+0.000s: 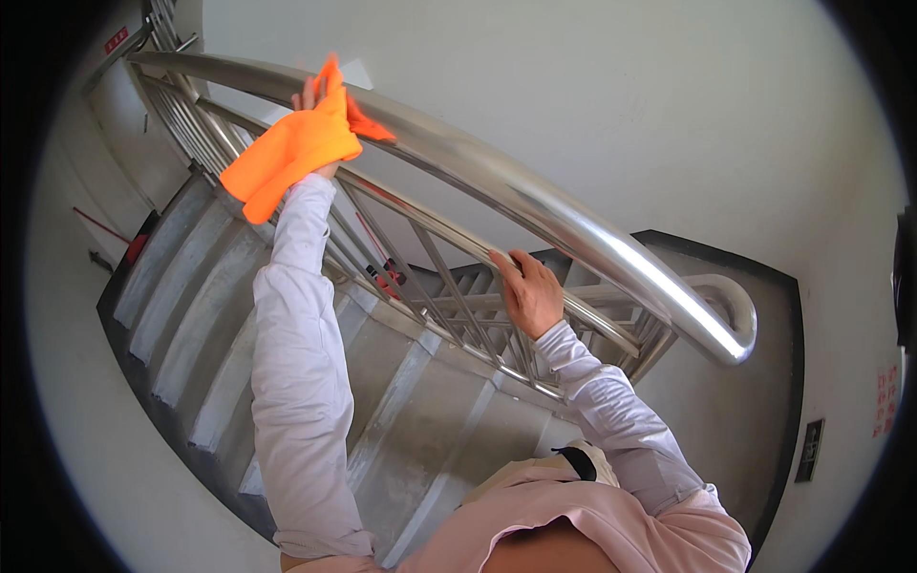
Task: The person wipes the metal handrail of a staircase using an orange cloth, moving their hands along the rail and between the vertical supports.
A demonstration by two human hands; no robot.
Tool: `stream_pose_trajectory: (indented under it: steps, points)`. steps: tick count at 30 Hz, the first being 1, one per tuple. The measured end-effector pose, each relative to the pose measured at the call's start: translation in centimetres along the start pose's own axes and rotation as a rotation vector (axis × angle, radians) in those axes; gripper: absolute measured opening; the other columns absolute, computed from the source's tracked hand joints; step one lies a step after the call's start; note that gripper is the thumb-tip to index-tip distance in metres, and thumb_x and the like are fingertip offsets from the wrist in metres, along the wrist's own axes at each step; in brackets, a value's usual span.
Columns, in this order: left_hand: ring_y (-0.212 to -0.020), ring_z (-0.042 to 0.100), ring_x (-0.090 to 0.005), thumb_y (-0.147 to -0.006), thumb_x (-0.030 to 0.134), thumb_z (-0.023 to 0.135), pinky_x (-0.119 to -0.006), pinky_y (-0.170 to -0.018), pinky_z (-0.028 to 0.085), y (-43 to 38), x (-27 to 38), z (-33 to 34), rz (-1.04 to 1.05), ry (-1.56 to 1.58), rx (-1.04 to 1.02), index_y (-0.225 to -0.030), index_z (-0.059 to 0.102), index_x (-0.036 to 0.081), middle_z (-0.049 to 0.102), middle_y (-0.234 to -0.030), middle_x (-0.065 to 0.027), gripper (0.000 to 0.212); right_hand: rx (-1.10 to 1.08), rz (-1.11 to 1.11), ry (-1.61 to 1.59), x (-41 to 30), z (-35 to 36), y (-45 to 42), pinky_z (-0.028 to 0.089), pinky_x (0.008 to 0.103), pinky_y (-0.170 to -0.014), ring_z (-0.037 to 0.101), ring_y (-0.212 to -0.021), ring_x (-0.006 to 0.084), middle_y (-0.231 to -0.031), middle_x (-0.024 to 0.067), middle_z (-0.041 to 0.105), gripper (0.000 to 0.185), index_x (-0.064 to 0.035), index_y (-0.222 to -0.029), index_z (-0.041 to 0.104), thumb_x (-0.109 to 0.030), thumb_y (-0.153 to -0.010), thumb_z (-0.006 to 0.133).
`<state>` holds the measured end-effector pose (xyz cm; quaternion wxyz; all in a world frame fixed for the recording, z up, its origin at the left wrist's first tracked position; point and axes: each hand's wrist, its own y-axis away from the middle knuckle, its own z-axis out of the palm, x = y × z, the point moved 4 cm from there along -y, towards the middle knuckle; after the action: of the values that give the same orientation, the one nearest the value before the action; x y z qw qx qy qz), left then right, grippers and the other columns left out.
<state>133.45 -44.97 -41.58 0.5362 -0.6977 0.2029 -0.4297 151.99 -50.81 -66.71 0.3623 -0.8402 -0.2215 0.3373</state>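
Note:
Stretched far up and ahead, my left hand (pixel 308 97) holds an orange cloth (pixel 294 147) against the near side of a thick stainless-steel handrail (pixel 487 161). The cloth drapes over the hand and wrist, so most of the fingers are hidden. My right hand (pixel 532 294) grips the thinner steel rail (pixel 444 233) beneath the handrail, its thumb and fingers bent around the tube. Slanting metal balusters (pixel 437 265) run below that rail. The handrail curls back at its lower end on the right.
Concrete stairs (pixel 401 387) lie beneath me and climb to the left. Another flight (pixel 473 283) shows through the balusters, near a red and black object (pixel 390 278). White walls (pixel 609 86) enclose the stairwell, and a grey landing (pixel 716 422) lies at right.

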Motion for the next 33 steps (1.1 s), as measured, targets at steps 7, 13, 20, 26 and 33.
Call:
stream_pose_trajectory:
  steps: [7, 13, 20, 26, 33]
  points:
    - [-0.078, 0.053, -0.0194, -0.079, 0.026, 0.052, -0.043, -0.082, 0.039, 4.7, 4.2, 3.3, 0.288, -0.58, -0.384, -0.1, 0.051, 0.012, 0.053, -0.079, -0.0026, 0.026, 0.006, -0.027, -0.055, -0.4, 0.1, 0.3, 0.042, 0.0377, -0.078, 0.053, -0.091, 0.0285, -0.107, 0.0126, 0.05, 0.056, -0.0169, -0.119, 0.047, 0.0, -0.067, 0.053]
    - [-0.075, 0.054, -0.0194, -0.076, 0.028, 0.053, -0.044, -0.08, 0.037, 15.6, 10.9, 11.8, 0.41, -0.386, -0.855, -0.097, 0.052, 0.012, 0.054, -0.075, -0.0025, 0.026, -0.016, -0.069, -0.009, 1.8, 1.9, 1.2, 0.043, 0.037, -0.08, 0.053, -0.092, 0.0278, -0.106, 0.0124, 0.053, 0.048, -0.0106, -0.115, 0.049, -0.011, -0.069, 0.059]
    - [-0.077, 0.053, -0.0201, -0.075, 0.031, 0.052, -0.045, -0.079, 0.035, 31.5, 21.1, 22.7, 0.693, -0.432, -1.234, -0.096, 0.053, 0.011, 0.055, -0.076, -0.0034, 0.029, -0.091, 0.029, -0.193, -1.0, 0.2, -0.4, 0.042, 0.0381, -0.08, 0.051, -0.1, 0.0289, -0.112, 0.0143, 0.05, 0.058, -0.0171, -0.124, 0.043, 0.0, -0.068, 0.052]
    - [-0.084, 0.048, -0.0196, -0.074, 0.028, 0.053, -0.035, -0.079, 0.037, 35.9, 22.8, 25.5, 0.946, -0.226, -0.977, -0.119, 0.045, 0.007, 0.051, -0.092, -0.0051, 0.051, -0.058, 0.014, -0.159, 2.2, -0.1, -0.3, 0.042, 0.0396, -0.081, 0.05, -0.102, 0.0324, -0.119, 0.0164, 0.045, 0.055, -0.0144, -0.122, 0.044, -0.004, -0.069, 0.053]
    - [-0.076, 0.056, -0.0278, -0.083, 0.022, 0.05, -0.037, -0.069, 0.041, 20.2, 16.6, 19.1, 0.527, -0.207, -1.149, -0.085, 0.056, 0.004, 0.059, -0.083, -0.0069, 0.02, 0.039, -0.005, -0.243, 1.2, 0.1, -0.1, 0.038, 0.04, -0.089, 0.044, -0.109, 0.0348, -0.119, 0.0167, 0.044, 0.049, -0.0106, -0.119, 0.045, -0.01, -0.071, 0.054]
